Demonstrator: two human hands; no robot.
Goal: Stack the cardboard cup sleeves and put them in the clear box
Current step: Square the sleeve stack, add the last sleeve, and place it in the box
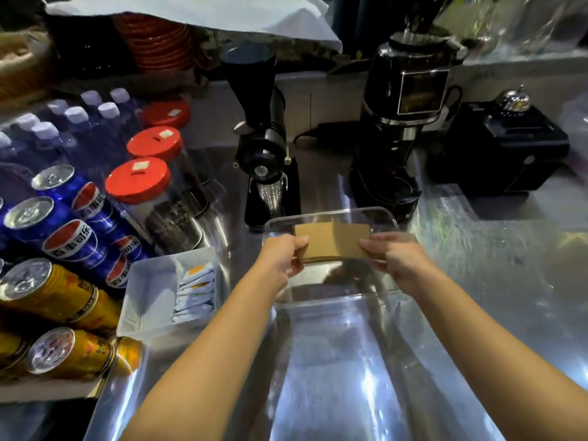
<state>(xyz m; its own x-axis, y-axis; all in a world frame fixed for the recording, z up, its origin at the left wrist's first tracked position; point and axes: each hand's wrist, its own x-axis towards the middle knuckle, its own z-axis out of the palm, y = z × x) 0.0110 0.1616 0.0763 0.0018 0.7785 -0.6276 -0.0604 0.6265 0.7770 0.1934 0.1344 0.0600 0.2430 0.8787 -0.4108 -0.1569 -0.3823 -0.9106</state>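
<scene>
A flat stack of brown cardboard cup sleeves [332,241] is held level over the opening of the clear box [331,214], which stands on the steel counter. My left hand [281,257] pinches the stack's left end and my right hand [393,254] pinches its right end. Whether the stack touches the box floor I cannot tell. The box's near rim [334,299] lies just below my wrists.
Behind the box stand a small black grinder [264,154] and a large black grinder [404,116]. Left of it are a white tray of sachets [152,297], red-lidded jars [140,181], soda cans [73,218] and water bottles. A black machine [499,148] sits at back right.
</scene>
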